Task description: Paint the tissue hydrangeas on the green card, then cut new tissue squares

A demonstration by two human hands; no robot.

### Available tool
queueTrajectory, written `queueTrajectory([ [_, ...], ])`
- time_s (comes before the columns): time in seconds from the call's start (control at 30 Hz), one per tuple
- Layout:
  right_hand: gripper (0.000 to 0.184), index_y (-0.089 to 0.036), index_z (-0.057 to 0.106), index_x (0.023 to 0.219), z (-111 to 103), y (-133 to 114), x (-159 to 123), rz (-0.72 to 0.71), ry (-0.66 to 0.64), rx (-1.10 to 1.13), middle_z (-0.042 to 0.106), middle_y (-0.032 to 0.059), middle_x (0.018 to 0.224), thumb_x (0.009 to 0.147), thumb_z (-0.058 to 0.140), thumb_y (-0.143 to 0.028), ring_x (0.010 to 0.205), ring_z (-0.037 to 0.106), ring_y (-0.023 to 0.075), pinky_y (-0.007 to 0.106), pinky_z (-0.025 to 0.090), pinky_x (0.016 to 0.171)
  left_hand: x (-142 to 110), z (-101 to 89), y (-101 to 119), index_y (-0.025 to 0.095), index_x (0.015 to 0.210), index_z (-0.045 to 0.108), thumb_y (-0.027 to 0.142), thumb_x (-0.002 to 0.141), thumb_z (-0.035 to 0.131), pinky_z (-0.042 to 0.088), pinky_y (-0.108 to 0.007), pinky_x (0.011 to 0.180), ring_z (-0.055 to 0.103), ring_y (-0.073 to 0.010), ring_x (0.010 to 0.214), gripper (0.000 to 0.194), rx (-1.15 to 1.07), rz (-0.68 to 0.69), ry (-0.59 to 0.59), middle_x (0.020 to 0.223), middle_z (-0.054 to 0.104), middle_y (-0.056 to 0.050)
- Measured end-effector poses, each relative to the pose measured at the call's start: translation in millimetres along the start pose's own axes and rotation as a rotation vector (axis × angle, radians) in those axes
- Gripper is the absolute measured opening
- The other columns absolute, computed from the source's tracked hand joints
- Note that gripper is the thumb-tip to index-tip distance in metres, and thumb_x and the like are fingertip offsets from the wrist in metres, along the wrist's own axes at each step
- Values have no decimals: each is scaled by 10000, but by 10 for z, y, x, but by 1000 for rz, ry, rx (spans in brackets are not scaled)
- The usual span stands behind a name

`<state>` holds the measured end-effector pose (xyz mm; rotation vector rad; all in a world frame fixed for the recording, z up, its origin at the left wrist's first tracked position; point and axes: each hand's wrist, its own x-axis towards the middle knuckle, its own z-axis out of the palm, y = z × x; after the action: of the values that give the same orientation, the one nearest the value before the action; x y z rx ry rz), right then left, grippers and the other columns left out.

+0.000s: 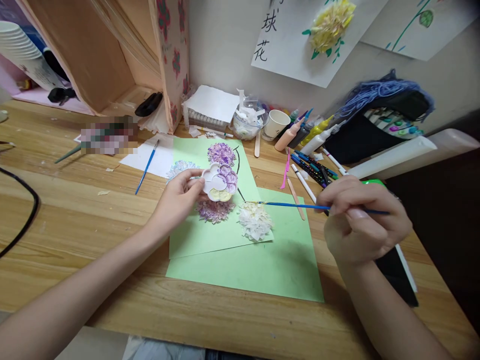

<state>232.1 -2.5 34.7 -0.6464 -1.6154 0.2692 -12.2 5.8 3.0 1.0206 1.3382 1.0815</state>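
My left hand [183, 192] grips the edge of a small white flower-shaped paint palette [215, 182], with purple and pale yellow paint in its wells, above green paper. In my right hand [365, 217] is a thin blue paintbrush [288, 205], its tip over the upper edge of a white and pale yellow paper flower [255, 221]; whether it touches cannot be told. Further ruffled flowers lie on the green paper [225, 240]: a purple one [222, 154] behind the palette, a mauve one [214, 212] in front, and a bluish one [183, 167] partly hidden by my left hand.
Another blue brush [147, 167] rests at left on white paper. Paint bottles [288, 134], a paper cup [275, 124], a bowl of paper scraps [249, 120] and markers [311, 167] line the back. A black cable [32, 212] curves along the left side.
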Motion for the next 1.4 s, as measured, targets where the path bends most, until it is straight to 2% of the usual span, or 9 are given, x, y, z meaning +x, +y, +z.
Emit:
queueTrajectory([
  [0.1,165,-185,528,602,-5,20,-26,57,-96,18,501,4,540,712,448,-90,487,455,143,307,320,486,3,4,9,120,1069,568,319,779,592,547,-316,752,673,-174,727,353,-9,-12,15,776,699,-32],
  [0.2,167,-193,521,636,7,-5,-60,83,-248,-13,514,9,567,744,438,-96,518,474,153,314,351,514,9,7,11,114,1061,568,316,771,602,548,-324,747,673,-179,726,355,-16,-7,20,766,699,-35],
  [0.37,166,-197,482,657,41,-69,-52,-7,-461,-129,499,10,564,730,415,-64,520,464,147,306,362,513,6,11,12,126,1057,580,328,769,605,551,-338,744,674,-189,737,353,-11,-2,17,761,699,-35],
  [0.63,197,-204,473,679,52,-118,-48,-105,-442,-160,493,12,574,704,397,-24,519,444,148,301,352,501,7,-5,-2,127,1082,582,338,769,604,552,-343,749,675,-186,724,378,-14,12,2,769,701,-36],
  [0.77,201,-208,453,681,72,-131,-45,-147,-554,-190,491,9,561,688,394,-16,516,438,143,290,369,501,7,-5,-3,129,1081,581,339,770,600,555,-345,749,674,-182,718,376,-12,10,1,774,704,-34],
  [0.83,203,-209,447,681,74,-143,-42,-168,-565,-205,492,8,558,678,401,-11,518,437,142,283,368,495,6,-5,-5,127,1090,577,339,771,600,556,-340,747,674,-178,716,384,-15,14,-4,774,704,-34],
  [0.97,222,-204,450,686,73,-176,-46,-178,-530,-218,502,13,564,668,391,9,520,436,141,278,364,493,7,-4,-11,130,1098,577,342,772,601,557,-344,745,674,-182,717,389,-14,21,-8,771,704,-37],
  [1.13,214,-218,443,689,104,-178,-62,-198,-616,-232,508,7,568,676,384,-13,521,435,146,275,376,498,11,-6,-10,127,1103,579,344,770,602,554,-344,745,675,-188,723,398,-14,13,-7,771,704,-40],
  [1.4,236,-219,440,699,96,-218,-66,-200,-612,-264,504,10,577,668,385,9,532,434,143,276,385,507,8,-3,-7,126,1092,578,326,773,597,552,-335,745,674,-180,715,377,-18,12,4,777,705,-35],
])
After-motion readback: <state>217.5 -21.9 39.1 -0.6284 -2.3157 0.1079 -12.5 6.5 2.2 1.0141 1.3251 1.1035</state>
